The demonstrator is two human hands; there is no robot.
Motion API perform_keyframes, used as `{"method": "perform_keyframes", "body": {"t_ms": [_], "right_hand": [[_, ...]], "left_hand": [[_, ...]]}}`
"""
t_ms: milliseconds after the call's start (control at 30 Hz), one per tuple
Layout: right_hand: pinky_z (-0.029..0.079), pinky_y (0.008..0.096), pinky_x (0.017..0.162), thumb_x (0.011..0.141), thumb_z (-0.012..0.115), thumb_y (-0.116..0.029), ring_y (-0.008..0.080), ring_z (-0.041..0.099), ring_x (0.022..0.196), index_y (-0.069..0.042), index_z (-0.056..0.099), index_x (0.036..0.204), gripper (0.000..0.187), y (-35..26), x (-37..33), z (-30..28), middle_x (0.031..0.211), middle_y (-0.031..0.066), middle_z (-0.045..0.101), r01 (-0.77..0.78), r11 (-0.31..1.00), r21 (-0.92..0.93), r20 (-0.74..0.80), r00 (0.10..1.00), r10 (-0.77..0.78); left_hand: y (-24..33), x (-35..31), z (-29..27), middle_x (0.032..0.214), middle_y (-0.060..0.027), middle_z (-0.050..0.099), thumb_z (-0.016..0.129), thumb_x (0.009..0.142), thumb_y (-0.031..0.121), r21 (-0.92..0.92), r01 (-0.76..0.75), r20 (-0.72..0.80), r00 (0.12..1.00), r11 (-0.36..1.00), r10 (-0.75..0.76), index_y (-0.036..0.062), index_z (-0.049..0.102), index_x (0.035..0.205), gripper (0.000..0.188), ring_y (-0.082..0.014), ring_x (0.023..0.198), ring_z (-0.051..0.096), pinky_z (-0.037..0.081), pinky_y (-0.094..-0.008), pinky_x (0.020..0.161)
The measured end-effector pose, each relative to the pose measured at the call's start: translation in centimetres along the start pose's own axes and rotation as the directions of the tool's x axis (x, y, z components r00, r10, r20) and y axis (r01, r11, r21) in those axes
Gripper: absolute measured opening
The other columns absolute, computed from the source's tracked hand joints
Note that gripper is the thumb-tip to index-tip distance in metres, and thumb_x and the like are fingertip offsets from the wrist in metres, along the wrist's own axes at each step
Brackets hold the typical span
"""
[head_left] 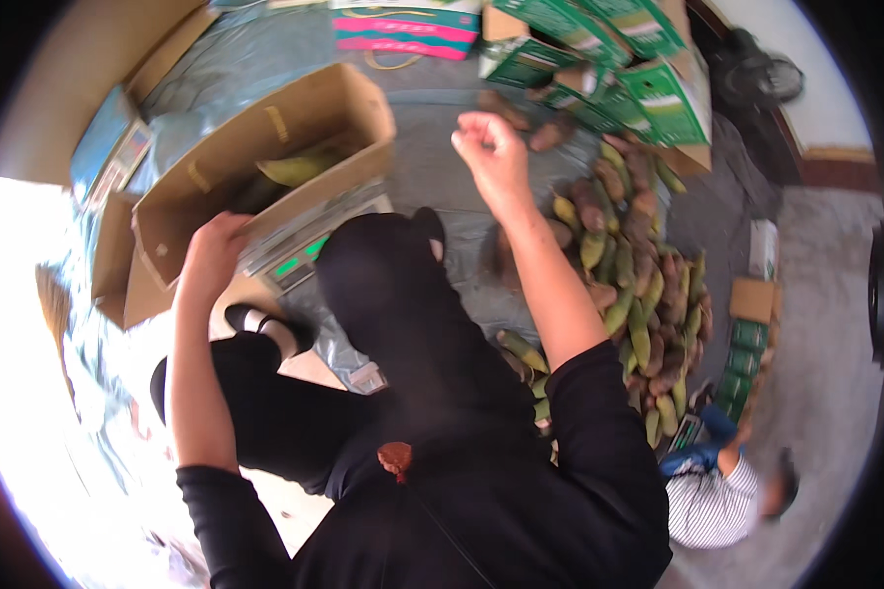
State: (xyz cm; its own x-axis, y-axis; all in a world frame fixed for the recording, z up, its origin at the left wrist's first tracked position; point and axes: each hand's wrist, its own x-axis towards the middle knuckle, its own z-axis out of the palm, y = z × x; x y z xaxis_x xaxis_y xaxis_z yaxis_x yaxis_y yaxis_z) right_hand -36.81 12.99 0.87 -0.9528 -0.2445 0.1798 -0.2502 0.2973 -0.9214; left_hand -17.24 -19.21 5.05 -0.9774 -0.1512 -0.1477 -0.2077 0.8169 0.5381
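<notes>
My left hand (pixel 216 250) is at the near rim of an open cardboard box (pixel 329 103), its fingers closed over the edge. Inside the box lies a long yellow-green vegetable (pixel 290 171); the shaded bottom is hard to make out. Beneath the box sits a scale (pixel 309 231) with a lit green display. My right hand (pixel 494 157) is raised to the right of the box, fingers curled in and nothing visible in them. Under and beyond my right forearm spreads a heap of long green and brown root vegetables (pixel 641 334).
Green cartons (pixel 668 103) stand at the far right, and a pink and teal box (pixel 408 29) at the far middle. Grey plastic sheeting (pixel 442 177) covers the floor. At the lower right another person in a striped top (pixel 712 506) is near a second scale (pixel 688 432).
</notes>
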Motion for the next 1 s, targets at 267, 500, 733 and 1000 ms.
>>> {"method": "perform_keyframes", "body": {"t_ms": [267, 500, 733, 1000], "right_hand": [[0.049, 0.0375, 0.068, 0.077, 0.064, -0.016, 0.0309, 0.064, 0.076, -0.006, 0.063, 0.082, 0.011, 17.8, -21.5, -6.8, 0.078, 0.0124, 0.066, -0.346, 0.775, -0.529, 0.094, 0.884, 0.458], [0.05, 0.0406, 0.07, 0.074, 0.066, -0.018, 0.0315, 0.064, 0.077, -0.008, 0.066, 0.085, 0.015, 20.2, -30.2, -11.4, 0.082, 0.0139, 0.066, -0.609, 0.571, -0.55, -0.041, 0.703, 0.71], [0.05, 0.0424, 0.07, 0.076, 0.064, -0.016, 0.0327, 0.063, 0.079, -0.009, 0.066, 0.082, 0.009, 19.5, -23.1, -19.0, 0.082, 0.0132, 0.065, -0.589, 0.332, -0.737, -0.379, 0.767, 0.517], [0.039, 0.0417, 0.087, 0.079, 0.067, -0.032, 0.0221, 0.048, 0.107, -0.014, 0.066, 0.098, 0.026, 18.1, -17.3, -23.4, 0.106, 0.0032, 0.057, -0.448, -0.09, -0.889, -0.428, 0.745, 0.512]], "left_hand": [[2.1, 0.8, 0.2, 0.091, -0.0194, 0.06, 0.055, 0.076, 0.0, -0.015, 0.068, 0.059, 0.996, 0.998, -0.067, -0.0005, 0.063, 0.103, 0.028, -0.036, 0.09, 0.058, 0.045, -0.0385, 0.082], [2.0, 0.7, 0.1, 0.095, -0.0187, 0.06, 0.053, 0.078, -0.003, 0.058, 0.097, 0.091, 0.991, 0.994, -0.102, -0.0019, 0.061, 0.106, 0.03, -0.0333, 0.092, 0.059, 0.044, -0.037, 0.085], [1.9, 0.6, 0.0, 0.095, -0.0231, 0.062, 0.051, 0.084, 0.009, 0.085, 0.073, 0.073, 0.994, 0.994, -0.08, -0.0014, 0.061, 0.106, 0.027, -0.0337, 0.09, 0.061, 0.045, -0.0366, 0.081], [2.1, 0.3, 0.2, 0.095, -0.0139, 0.062, 0.05, 0.08, -0.007, -0.027, 0.156, 0.093, 0.984, 0.987, -0.153, -0.0022, 0.061, 0.107, 0.029, -0.0236, 0.093, 0.061, 0.043, -0.0326, 0.088]]}}
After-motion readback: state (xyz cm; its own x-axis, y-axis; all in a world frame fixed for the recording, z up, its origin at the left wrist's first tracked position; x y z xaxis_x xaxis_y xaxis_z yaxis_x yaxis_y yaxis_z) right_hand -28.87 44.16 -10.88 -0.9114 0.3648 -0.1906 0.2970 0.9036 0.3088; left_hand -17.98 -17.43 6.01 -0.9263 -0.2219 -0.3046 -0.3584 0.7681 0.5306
